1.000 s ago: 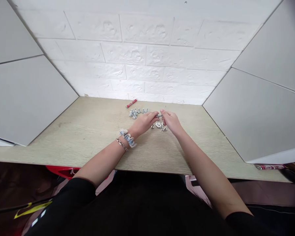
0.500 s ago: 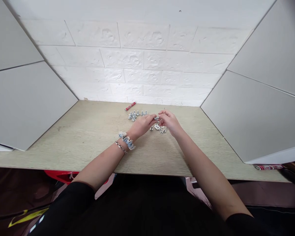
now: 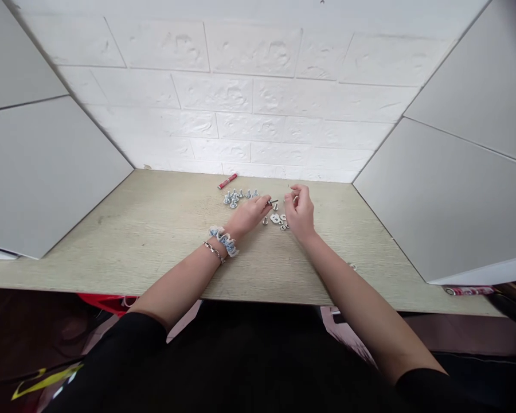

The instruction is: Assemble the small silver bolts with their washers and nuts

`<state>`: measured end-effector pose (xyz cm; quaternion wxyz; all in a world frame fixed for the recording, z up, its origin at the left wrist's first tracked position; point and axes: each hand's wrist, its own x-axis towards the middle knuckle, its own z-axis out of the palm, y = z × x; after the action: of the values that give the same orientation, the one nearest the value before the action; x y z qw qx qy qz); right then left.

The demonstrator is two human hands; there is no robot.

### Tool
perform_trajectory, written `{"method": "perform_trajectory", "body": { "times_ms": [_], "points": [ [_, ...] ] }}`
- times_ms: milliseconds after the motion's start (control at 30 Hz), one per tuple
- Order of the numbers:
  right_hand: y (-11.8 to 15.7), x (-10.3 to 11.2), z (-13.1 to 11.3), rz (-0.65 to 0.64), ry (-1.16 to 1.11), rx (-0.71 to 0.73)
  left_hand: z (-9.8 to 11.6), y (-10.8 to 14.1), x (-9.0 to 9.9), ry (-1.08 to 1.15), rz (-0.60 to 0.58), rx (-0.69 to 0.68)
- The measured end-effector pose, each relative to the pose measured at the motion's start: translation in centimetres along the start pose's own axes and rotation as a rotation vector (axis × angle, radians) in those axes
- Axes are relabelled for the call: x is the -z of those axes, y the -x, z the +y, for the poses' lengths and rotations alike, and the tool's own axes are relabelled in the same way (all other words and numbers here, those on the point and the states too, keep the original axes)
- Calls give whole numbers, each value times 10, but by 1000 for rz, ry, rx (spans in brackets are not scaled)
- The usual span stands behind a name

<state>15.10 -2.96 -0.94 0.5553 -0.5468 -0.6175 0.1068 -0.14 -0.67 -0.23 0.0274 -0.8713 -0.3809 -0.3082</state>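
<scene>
My left hand (image 3: 251, 215) is closed, pinching a metal bolt (image 3: 274, 201) whose shank points right from the fingertips. Just across from it, my right hand (image 3: 300, 213) is held with its fingers curled in towards the thumb. Whatever those fingers may hold is hidden. Below and between the hands lie flat washers (image 3: 275, 218) and several nuts (image 3: 282, 228). One loose bolt (image 3: 265, 220) is under my left hand, and another bolt (image 3: 276, 207) is near its fingertips. Behind my left hand stands a group of several bolts (image 3: 234, 198), shanks up.
A red marker-like tube (image 3: 227, 181) lies near the white brick-pattern wall (image 3: 232, 120). Grey panels stand at the left (image 3: 55, 172) and right (image 3: 451, 195) of the wooden table (image 3: 155, 241). A red patterned tube (image 3: 468, 291) is at the front right edge, and a small metal piece (image 3: 352, 266) lies beside my right forearm.
My right hand has drawn away from the bolt to the right, and its fingers have curled. My left hand keeps hold of the bolt. The view has tilted slightly.
</scene>
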Motion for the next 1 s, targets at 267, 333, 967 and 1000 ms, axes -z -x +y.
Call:
{"method": "perform_trajectory", "body": {
  "times_ms": [267, 333, 967, 1000],
  "points": [
    [-14, 82, -13, -74, 264, 142, -9, 1, 1, 52, 75, -15],
    [10, 138, -15, 38, 369, 31, -10, 1, 1, 70, 78, -13],
    [51, 132, 41, -509, 666, -370, -8, 3, 0, 142, 102, -11],
    [38, 120, 37, -522, 578, -392, -8, 3, 0, 139, 103, -19]
  ]
}}
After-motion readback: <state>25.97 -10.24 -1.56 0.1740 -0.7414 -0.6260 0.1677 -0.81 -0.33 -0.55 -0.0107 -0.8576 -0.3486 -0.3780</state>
